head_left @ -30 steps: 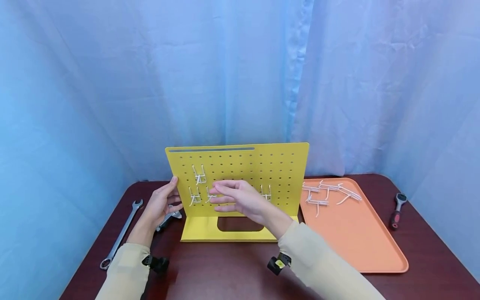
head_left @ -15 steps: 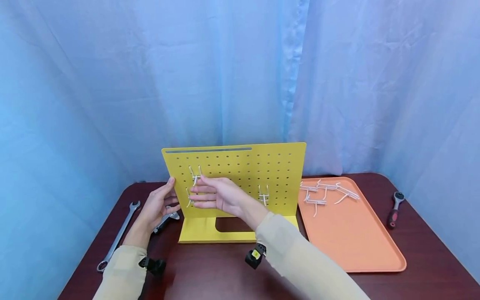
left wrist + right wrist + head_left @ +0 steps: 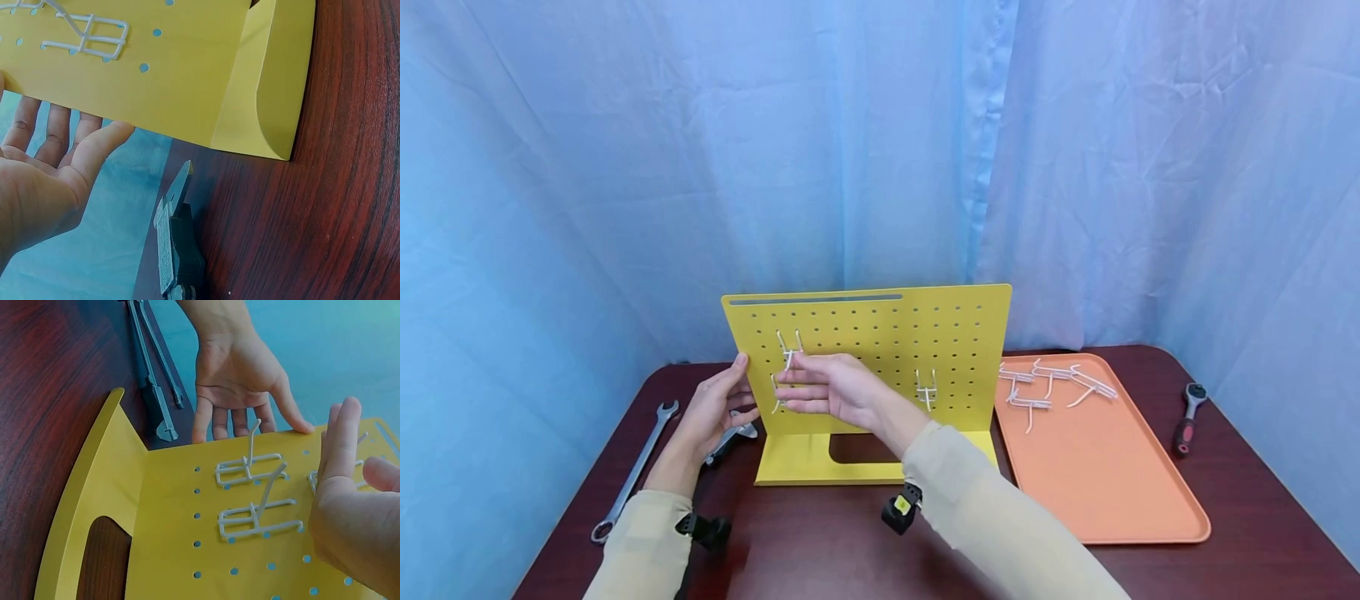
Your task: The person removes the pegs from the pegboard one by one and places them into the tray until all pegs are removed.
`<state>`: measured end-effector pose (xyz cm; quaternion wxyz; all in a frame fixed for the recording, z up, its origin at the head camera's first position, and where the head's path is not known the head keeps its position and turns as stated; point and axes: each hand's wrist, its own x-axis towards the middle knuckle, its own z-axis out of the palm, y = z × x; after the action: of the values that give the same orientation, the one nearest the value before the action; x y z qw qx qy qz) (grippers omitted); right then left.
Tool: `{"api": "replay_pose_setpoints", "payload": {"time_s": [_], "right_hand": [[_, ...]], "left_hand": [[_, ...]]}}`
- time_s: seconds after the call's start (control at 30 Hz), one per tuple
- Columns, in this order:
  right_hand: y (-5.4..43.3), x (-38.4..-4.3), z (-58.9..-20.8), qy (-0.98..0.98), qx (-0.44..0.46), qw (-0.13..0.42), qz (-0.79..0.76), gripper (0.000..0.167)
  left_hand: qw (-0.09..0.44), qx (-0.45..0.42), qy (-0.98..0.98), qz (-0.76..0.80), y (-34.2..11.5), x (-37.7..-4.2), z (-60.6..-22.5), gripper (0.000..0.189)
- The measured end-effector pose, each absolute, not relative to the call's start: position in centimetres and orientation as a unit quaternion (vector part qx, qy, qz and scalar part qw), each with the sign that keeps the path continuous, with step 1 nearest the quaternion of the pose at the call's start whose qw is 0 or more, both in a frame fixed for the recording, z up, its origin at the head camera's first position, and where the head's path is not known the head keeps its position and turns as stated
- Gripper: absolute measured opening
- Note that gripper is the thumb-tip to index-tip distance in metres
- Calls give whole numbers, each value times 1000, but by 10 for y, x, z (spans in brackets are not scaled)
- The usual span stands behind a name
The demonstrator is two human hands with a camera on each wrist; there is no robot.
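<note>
A yellow pegboard (image 3: 880, 350) stands upright on its base, with several white wire hooks in its holes. My left hand (image 3: 711, 408) grips the board's left edge, thumb toward the front and other fingers behind. My right hand (image 3: 842, 387) is in front of the board's left part, fingers nearly straight and thumb apart. Its thumb tip is close to the upper-left hook (image 3: 790, 352); whether they touch, I cannot tell. In the right wrist view two lower hooks, a near one (image 3: 259, 522) and a farther one (image 3: 249, 469), sit side by side, clear of the fingers. Another hook (image 3: 927, 390) hangs farther right.
An orange tray (image 3: 1135, 483) at the right bears several loose white hooks (image 3: 1030, 402). A ratchet wrench (image 3: 1187, 421) lies beyond it. At the left are a long combination wrench (image 3: 636, 475) and a dark-handled tool (image 3: 178, 244). Blue curtains (image 3: 880, 150) hang behind the table.
My right hand has moved left across the board, from the lower middle hooks to the upper-left hook. The left hand keeps its grip on the edge. The view has shifted slightly.
</note>
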<state>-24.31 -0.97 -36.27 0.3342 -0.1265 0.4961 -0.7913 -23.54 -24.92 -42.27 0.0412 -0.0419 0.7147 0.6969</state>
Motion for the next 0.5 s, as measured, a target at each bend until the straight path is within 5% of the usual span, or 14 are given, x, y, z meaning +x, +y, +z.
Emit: {"api": "replay_pose_setpoints", "payload": {"time_s": [0.5], "right_hand": [[-23,-236,-360,512,-127,340,-779,46]], "left_hand": [[42,-36,715,697,-250,-235,-422,76]]}}
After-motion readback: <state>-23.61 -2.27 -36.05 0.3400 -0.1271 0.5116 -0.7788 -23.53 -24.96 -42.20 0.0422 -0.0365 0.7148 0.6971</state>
